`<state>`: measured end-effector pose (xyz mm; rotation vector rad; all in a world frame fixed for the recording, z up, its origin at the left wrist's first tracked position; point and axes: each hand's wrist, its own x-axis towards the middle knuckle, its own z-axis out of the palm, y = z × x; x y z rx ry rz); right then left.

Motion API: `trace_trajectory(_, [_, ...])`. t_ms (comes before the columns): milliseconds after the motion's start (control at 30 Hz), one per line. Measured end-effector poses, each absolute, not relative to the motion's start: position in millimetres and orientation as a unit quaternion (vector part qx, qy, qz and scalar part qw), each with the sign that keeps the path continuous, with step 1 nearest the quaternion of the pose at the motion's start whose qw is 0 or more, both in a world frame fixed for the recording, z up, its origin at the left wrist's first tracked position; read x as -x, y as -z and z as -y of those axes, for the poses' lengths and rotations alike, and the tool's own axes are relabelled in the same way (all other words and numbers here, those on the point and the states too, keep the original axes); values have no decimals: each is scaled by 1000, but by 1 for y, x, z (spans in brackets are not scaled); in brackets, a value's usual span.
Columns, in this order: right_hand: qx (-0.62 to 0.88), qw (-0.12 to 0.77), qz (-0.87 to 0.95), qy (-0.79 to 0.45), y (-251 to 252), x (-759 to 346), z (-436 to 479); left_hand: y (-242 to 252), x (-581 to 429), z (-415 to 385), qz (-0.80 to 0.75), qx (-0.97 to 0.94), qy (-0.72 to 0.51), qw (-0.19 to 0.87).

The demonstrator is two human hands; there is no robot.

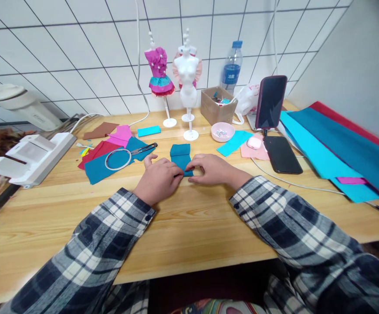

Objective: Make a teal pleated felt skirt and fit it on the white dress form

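Observation:
A small teal piece of crepe paper (181,153) lies on the wooden table in front of me, with a crease across its upper part. My left hand (161,179) presses its closed fingers on the lower left corner, thumb raised. At the lower right, my right hand (211,170) pinches the near edge between thumb and fingertips. That edge looks folded over, though my fingers partly cover it. To the left, small thread snips (144,148) and a pale ring (118,159) rest on a larger teal sheet (94,171).
Behind stand a bare white mini mannequin (187,72) and a dressed mannequin (159,72). A pink bowl of beads (222,132), a cardboard box (218,108), a propped phone (271,102) and a black power bank (282,155) are right. A white power strip (34,159) sits left.

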<state>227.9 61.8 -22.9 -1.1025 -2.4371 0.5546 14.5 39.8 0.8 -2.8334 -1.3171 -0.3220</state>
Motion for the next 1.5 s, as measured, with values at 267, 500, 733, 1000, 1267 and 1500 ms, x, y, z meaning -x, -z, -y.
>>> trace_trajectory(267, [373,265,784,-419,6,-243,-63,-2,-4,-49,479,786,327,-213])
trace_trajectory(500, [107,102,533,-833,-8,-266,-54,22,21,-84,517,559,473,-444])
trace_trajectory(733, [475,156,734,-460,11,-237,-74,20,8,-77,496,745,314,-315])
trace_trajectory(1000, [516,146,810,-237,17,-224,-75,17,-24,-80,423,873,153,-185])
trace_trajectory(1267, [533,182,779,-277,25,-225,-80,20,-22,-89,444,875,129,-146])
trace_trajectory(1500, [535,200,780,-256,30,-224,-81,22,-21,-88,439,880,132,-127])
